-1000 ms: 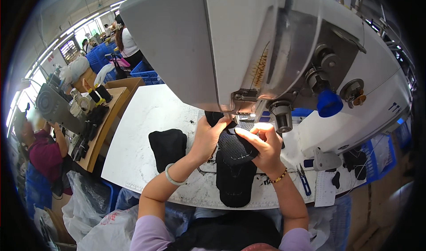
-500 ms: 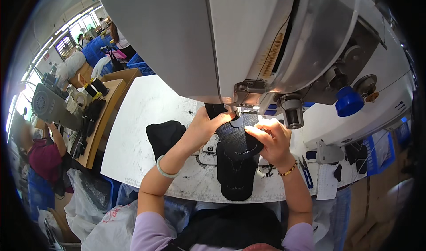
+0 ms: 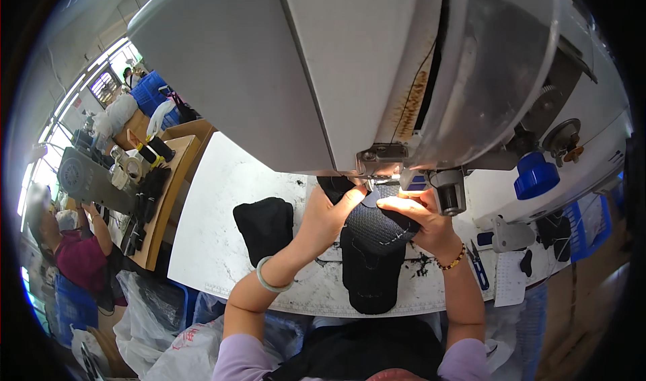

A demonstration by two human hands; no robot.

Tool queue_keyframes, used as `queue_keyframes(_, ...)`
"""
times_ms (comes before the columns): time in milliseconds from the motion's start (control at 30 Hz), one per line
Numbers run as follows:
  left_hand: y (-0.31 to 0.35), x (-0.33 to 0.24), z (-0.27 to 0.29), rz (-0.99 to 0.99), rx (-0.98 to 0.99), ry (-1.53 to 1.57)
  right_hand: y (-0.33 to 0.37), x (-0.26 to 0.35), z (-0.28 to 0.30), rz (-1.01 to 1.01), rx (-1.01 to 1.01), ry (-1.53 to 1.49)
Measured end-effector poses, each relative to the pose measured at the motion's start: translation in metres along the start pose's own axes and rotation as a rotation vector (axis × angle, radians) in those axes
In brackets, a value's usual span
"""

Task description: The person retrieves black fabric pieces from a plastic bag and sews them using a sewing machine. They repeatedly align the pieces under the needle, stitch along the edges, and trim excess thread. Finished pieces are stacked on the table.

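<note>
A piece of black mesh fabric (image 3: 383,227) with white marking lines lies under the head of a sewing machine (image 3: 235,64). On it, close to the needle area, sits a small grey rounded patch (image 3: 371,199). From the left, my left hand (image 3: 328,218) grips the fabric, its thumb pressed beside the patch. My right hand (image 3: 432,225) pinches the fabric's right side, thumb reaching to the patch's other edge; its other fingers are partly hidden. Towards me hangs a smooth black part (image 3: 371,280), touching the mesh. The needle tip is hard to make out.
Another black fabric piece (image 3: 264,229) lies left of my forearm on the white table (image 3: 202,226). Blue-handled thread snips (image 3: 479,266) lie at the right. A blue crate (image 3: 587,226) stands beyond. A co-worker (image 3: 77,260) sits at a machine on the far left.
The whole view has shifted slightly. My right hand has slid forward, its thumb now closer to the patch and its fingers nearer the machine head. Both hands still hold the fabric.
</note>
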State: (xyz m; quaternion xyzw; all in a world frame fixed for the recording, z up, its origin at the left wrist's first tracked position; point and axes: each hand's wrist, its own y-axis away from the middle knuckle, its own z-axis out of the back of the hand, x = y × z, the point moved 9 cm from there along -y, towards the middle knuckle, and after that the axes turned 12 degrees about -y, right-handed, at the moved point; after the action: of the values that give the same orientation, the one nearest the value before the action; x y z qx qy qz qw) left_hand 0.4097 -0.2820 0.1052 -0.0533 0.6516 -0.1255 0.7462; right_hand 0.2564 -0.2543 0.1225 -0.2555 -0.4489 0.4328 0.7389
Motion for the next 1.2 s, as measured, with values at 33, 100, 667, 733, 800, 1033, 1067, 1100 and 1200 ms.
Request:
queue_keyframes(33,0.001,0.0,0.0,0.001,0.004,-0.015,0.001,-0.001,-0.002,-0.009,0.013,-0.002)
queue_keyframes(100,0.001,0.002,0.0,0.001,0.017,-0.038,0.004,-0.003,-0.004,-0.007,0.039,0.001)
queue_keyframes(667,-0.017,0.021,0.003,0.143,0.132,0.321,-0.002,0.037,-0.009,0.105,-0.109,0.334)
queue_keyframes(733,-0.017,0.022,0.001,0.137,0.146,0.361,-0.001,0.043,-0.009,0.157,-0.134,0.353)
queue_keyframes(800,-0.017,0.024,0.002,0.134,0.123,0.371,0.001,0.044,-0.01,0.194,-0.143,0.412)
queue_keyframes(1033,-0.002,0.015,0.008,0.009,-0.042,0.173,0.023,-0.002,0.001,-0.04,-0.126,0.027)
queue_keyframes(1067,0.0,0.013,0.008,-0.007,-0.062,0.145,0.02,-0.001,0.005,0.001,-0.114,0.045)
queue_keyframes(1100,0.004,0.009,0.006,0.001,-0.086,0.144,0.017,0.0,0.009,0.034,-0.102,0.064)
queue_keyframes(1200,0.004,-0.001,0.0,-0.032,-0.107,0.164,0.018,-0.004,0.011,0.036,-0.117,0.078)
